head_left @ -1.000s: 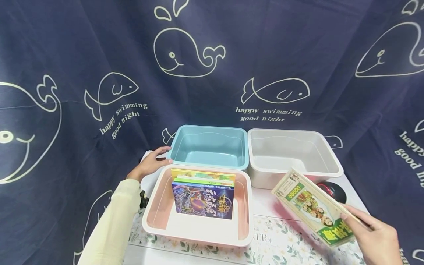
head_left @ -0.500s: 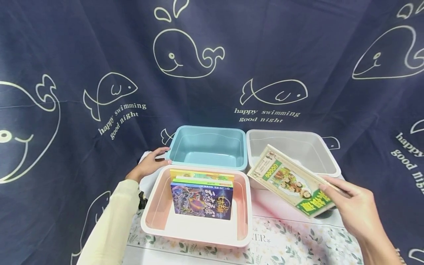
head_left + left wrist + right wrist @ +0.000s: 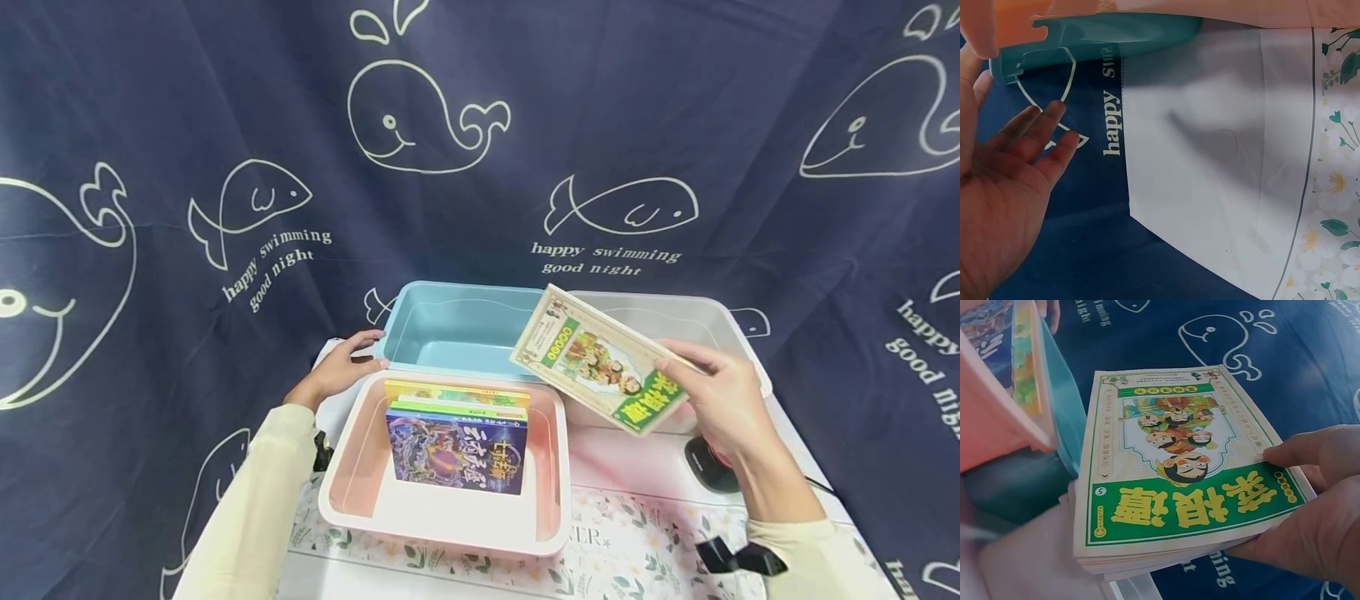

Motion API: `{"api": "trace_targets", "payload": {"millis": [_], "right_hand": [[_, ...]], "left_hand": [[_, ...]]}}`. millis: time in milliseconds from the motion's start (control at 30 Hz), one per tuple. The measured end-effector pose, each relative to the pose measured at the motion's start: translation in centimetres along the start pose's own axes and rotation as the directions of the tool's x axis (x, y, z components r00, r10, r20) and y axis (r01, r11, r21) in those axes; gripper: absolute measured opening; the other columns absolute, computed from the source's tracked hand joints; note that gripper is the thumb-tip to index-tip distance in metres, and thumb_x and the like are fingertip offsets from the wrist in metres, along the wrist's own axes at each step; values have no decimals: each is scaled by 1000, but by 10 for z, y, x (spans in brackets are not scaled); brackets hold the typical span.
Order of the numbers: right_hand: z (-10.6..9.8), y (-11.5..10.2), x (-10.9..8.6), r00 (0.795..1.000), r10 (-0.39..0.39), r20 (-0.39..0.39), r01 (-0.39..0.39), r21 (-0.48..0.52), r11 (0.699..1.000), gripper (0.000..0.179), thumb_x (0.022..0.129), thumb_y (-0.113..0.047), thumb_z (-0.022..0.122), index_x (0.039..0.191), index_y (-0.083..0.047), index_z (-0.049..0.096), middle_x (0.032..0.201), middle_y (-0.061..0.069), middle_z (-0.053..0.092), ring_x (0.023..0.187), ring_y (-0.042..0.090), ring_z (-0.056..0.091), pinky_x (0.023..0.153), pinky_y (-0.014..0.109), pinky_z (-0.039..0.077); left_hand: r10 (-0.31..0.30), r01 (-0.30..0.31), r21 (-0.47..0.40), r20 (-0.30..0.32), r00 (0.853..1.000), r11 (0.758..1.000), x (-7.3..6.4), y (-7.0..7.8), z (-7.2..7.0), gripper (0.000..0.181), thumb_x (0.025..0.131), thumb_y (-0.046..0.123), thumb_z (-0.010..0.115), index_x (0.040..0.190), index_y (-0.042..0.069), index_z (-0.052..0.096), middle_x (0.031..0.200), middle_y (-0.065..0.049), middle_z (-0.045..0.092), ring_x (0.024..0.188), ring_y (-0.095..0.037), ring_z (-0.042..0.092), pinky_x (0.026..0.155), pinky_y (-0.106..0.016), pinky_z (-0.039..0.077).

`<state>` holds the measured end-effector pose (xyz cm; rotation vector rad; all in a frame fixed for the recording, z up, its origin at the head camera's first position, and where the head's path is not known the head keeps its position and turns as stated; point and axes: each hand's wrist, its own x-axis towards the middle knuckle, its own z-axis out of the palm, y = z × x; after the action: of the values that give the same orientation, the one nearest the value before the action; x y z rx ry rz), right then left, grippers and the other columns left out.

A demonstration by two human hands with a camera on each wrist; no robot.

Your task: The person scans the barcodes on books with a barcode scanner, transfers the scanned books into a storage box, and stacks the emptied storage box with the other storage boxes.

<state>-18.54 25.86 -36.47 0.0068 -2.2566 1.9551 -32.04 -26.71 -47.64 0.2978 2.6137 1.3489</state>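
Observation:
My right hand (image 3: 723, 400) grips a paperback book (image 3: 592, 358) by one end, thumb on its cover. This book is cream and green with yellow lettering and cartoon figures, and it hangs tilted over the near rims of the blue and grey bins. In the right wrist view the book's cover (image 3: 1179, 462) faces up. My left hand (image 3: 341, 367) touches the left rim of the blue bin (image 3: 480, 358), its fingers extended. In front stands a pink bin (image 3: 442, 542), where several books (image 3: 457, 454) stand upright, a purple-covered one foremost.
To the right of the blue bin is a grey bin (image 3: 660, 321), partly covered by the book and my hand. A black computer mouse (image 3: 708, 467) lies near my right forearm. Floral cloth (image 3: 637, 525) covers the table's front. A dark whale-print curtain (image 3: 450, 217) hangs behind.
My right hand has carried the book leftward and up, from beside the pink bin to over the blue and grey bins' rims. The left hand stays at the blue rim.

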Motion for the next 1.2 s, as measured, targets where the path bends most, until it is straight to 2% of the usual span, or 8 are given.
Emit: {"api": "trace_targets", "payload": {"millis": [133, 333, 467, 733, 933, 1033, 1167, 1200], "right_hand": [[15, -6, 17, 1000, 23, 20, -23, 11, 1000, 22, 96, -9, 72, 117, -12, 76, 91, -13, 78, 79, 9, 76, 72, 27, 65], [45, -12, 41, 999, 1, 46, -4, 69, 998, 35, 96, -4, 67, 129, 8, 66, 90, -12, 78, 78, 10, 76, 74, 28, 65], [68, -10, 58, 998, -4, 64, -1, 77, 997, 40, 95, -2, 66, 132, 14, 61, 88, -12, 77, 78, 9, 75, 75, 28, 65], [111, -1, 87, 998, -6, 64, -1, 108, 994, 37, 95, -2, 65, 131, 7, 66, 95, -6, 76, 83, 7, 73, 79, 24, 64], [136, 7, 104, 998, -4, 70, -1, 63, 998, 34, 96, -5, 65, 130, -2, 70, 125, 19, 73, 93, 6, 72, 87, 20, 61], [144, 14, 110, 997, 4, 72, -6, 24, 1000, 33, 97, -8, 66, 129, -5, 71, 128, 22, 72, 92, 9, 73, 84, 21, 62], [148, 23, 114, 995, 30, 93, -29, -10, 1000, 33, 97, -12, 66, 130, -10, 72, 127, 17, 73, 96, 15, 75, 84, 24, 63], [148, 25, 114, 994, 39, 102, -38, -15, 999, 33, 98, -13, 66, 130, -12, 72, 127, 16, 74, 98, 16, 75, 85, 25, 63]], "left_hand": [[-18, 18, 9, -3, 1000, 1000, -1, 1, -2, 68, 99, 28, 70, 157, 11, 39, 164, -28, 32, 147, -53, 39, 118, -63, 39], [-14, 14, 17, 0, 1000, 1000, -1, 2, -4, 68, 99, 29, 70, 157, 12, 39, 164, -29, 32, 147, -53, 39, 118, -64, 39], [8, -8, -6, 3, 1000, 1000, 0, -1, -4, 67, 99, 26, 71, 157, 10, 40, 164, -30, 32, 148, -53, 37, 119, -62, 40], [13, -13, -10, -7, 1000, 1000, 0, -1, -3, 68, 100, 21, 69, 157, 6, 37, 163, -33, 31, 148, -55, 36, 118, -64, 39], [10, -10, 0, 7, 1000, 1000, -14, 27, -5, 65, 100, 16, 67, 155, -2, 37, 160, -38, 32, 146, -59, 36, 117, -66, 39], [14, -14, 10, 6, 1000, 1000, -10, 19, -5, 66, 100, 20, 68, 156, 2, 38, 160, -36, 33, 145, -57, 38, 117, -64, 41], [7, -7, -1, -4, 1000, 1000, 2, -3, 0, 67, 99, 25, 70, 157, 11, 40, 163, -31, 33, 147, -53, 39, 118, -61, 41], [7, -7, -3, -3, 1000, 1000, 3, -3, 1, 67, 99, 25, 70, 157, 11, 40, 163, -31, 33, 148, -52, 39, 118, -61, 41]]}}
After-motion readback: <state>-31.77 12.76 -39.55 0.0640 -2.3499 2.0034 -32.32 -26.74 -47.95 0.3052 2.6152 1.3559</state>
